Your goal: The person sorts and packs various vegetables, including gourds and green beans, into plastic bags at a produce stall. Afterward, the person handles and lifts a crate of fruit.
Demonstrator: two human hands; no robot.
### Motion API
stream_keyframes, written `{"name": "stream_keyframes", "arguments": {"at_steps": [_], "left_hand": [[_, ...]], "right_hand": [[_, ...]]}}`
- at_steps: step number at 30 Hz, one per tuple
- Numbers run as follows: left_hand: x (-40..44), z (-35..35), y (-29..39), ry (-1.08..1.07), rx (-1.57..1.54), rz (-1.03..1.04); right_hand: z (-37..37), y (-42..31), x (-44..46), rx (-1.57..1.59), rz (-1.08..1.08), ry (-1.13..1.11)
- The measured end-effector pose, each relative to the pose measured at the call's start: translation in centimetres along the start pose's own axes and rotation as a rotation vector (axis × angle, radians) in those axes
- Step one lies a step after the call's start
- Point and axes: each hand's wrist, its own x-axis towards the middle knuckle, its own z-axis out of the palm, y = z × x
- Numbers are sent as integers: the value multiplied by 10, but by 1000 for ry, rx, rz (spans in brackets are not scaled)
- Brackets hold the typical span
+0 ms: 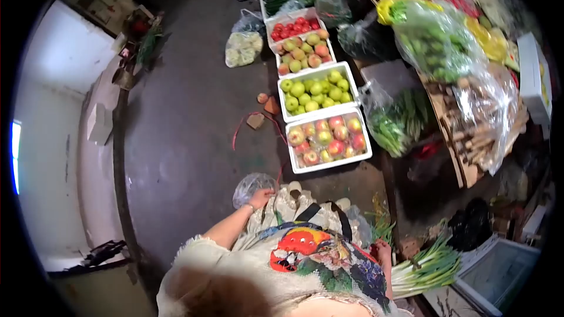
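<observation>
My left hand [262, 198] is low on the left of my body, its fingers closed on a clear plastic bag [249, 188] that hangs beside my leg. What the bag contains is hard to see. On the other side, my right hand [382, 251] hangs by my patterned top, fingers curled in. Whether anything is in it is too small to make out. Close to it are a bunch of green onions [426, 267] and another thin plastic bag [359, 226]. In front of me on the floor stands a white foam box of apples [326, 138].
Beyond it are boxes of green fruit [317, 91], peaches [302, 53] and tomatoes [294, 28]. A bag of pale produce [244, 48] lies left of them. Bricks [256, 120] and red string [236, 135] are on the floor. Bagged vegetables [437, 41] cover the stand at right.
</observation>
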Motion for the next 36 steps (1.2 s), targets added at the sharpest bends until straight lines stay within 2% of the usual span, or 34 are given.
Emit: {"name": "stream_keyframes", "arguments": {"at_steps": [1,2,3,5,7,8,11,13,17,18,21,22,23,25,27,29,30,33,34,36], "left_hand": [[8,-9,-31,-14,-121,1],[-8,-23,-4,8,-65,-108],[-31,-36,29,32,-13,-214],[-34,-59,-4,91,-133,-215],[-43,-77,-24,175,166,-215],[-56,-85,-8,207,166,-274],[-73,-105,-8,275,-155,-392],[-79,-110,3,311,-244,-479],[-78,-99,7,338,-324,-460],[-74,-96,-4,276,-397,-441],[-69,-72,-39,300,-76,-110],[-67,-68,-46,219,-288,-184],[-66,-64,-59,220,-293,-186],[-65,-50,-87,272,-403,-79],[-79,-52,-62,349,-437,-251],[-101,-54,-35,382,-659,-205],[-104,-57,-39,385,-602,-190],[-103,-70,-93,360,-723,-179],[-93,-69,-131,355,-987,-199],[-92,-82,-126,388,-919,-231]], "right_hand": [[13,-6,1,-67,35,31],[23,-11,10,-90,17,-61],[39,-13,13,-147,-6,-23],[71,-25,20,-163,13,-69],[101,-36,23,-256,-30,-155],[115,-39,23,-270,-36,-168],[147,-49,26,-338,-79,-219],[167,-70,7,-341,-30,-219],[157,-83,24,-386,-21,-270],[152,-87,31,-382,-15,-244],[134,-111,49,-452,-5,-208],[132,-115,50,-432,-21,-164],[137,-131,42,-414,-44,-117],[140,-147,46,-459,-49,-118],[140,-156,66,-554,-63,-226],[158,-164,76,-521,-48,-175],[167,-167,81,-536,-67,-203],[202,-173,83,-553,-81,-221],[217,-176,78,-557,-68,-238],[243,-178,74,-597,-63,-277]]}}
